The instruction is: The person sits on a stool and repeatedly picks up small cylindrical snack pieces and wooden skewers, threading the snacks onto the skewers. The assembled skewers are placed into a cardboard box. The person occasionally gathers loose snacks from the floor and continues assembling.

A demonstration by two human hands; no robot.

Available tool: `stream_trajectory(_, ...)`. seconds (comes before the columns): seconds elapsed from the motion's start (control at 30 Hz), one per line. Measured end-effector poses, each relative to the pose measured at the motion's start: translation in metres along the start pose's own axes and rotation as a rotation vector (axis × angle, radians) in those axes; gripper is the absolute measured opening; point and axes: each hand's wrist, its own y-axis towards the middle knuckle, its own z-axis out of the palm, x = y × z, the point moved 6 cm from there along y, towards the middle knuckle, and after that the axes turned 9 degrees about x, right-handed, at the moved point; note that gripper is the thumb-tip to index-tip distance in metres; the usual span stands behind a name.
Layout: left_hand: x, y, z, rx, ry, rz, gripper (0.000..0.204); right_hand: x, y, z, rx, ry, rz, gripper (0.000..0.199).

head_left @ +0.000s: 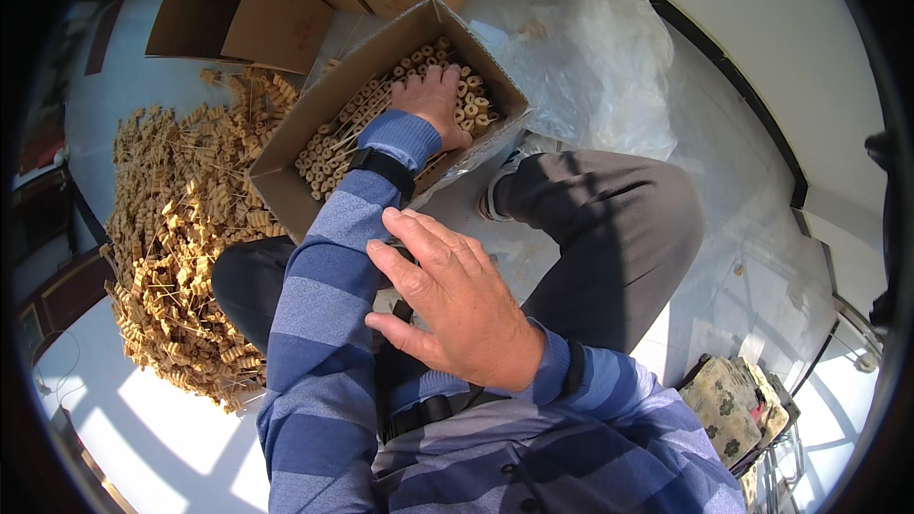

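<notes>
My left hand is inside an open cardboard box, palm down. Its fingers are apart and lie over the thin wooden sticks with round, ring-like wooden ends packed in rows there. Whether the fingertips press on any one piece is hard to see. Above my lap, close to my left forearm, my right hand hangs with its fingers spread and nothing in it. The box stands between my bent legs, tilted in the view.
A large heap of similar wooden pieces on sticks covers the floor at the left. Behind are more cardboard boxes. Clear plastic sheeting lies to the right of the box. A patterned cushion is at the lower right.
</notes>
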Motion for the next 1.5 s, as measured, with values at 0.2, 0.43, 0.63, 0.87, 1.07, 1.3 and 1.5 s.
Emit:
stream_trajectory(0.2, -0.003, 0.026, 0.02, 0.046, -0.107, -0.027, 0.11, -0.002, 0.001, 0.0, 0.058, 0.051, -0.003, 0.061)
stream_trajectory(0.43, 0.002, 0.039, 0.045, -0.049, -0.262, -0.065, 0.112, -0.006, 0.003, 0.004, 0.104, 0.046, 0.016, 0.055)
stream_trajectory(0.63, 0.019, 0.05, 0.06, -0.043, -0.401, 0.037, 0.112, -0.008, 0.001, 0.007, 0.121, 0.038, 0.03, 0.052)
stream_trajectory(0.87, 0.023, 0.043, 0.052, 0.057, -0.303, 0.017, 0.11, -0.01, 0.001, 0.012, 0.147, 0.02, 0.036, 0.048)
stream_trajectory(1.07, 0.022, 0.048, 0.056, 0.076, -0.368, 0.044, 0.099, -0.012, 0.001, 0.015, 0.164, 0.003, 0.064, 0.048)
stream_trajectory(1.3, 0.071, 0.061, 0.049, 0.062, -0.501, 0.15, 0.066, -0.013, -0.001, 0.019, 0.202, -0.027, 0.076, 0.046)
stream_trajectory(1.5, 0.057, 0.062, 0.055, 0.038, -0.448, 0.148, 0.047, -0.015, -0.001, 0.025, 0.22, -0.032, 0.086, 0.044)
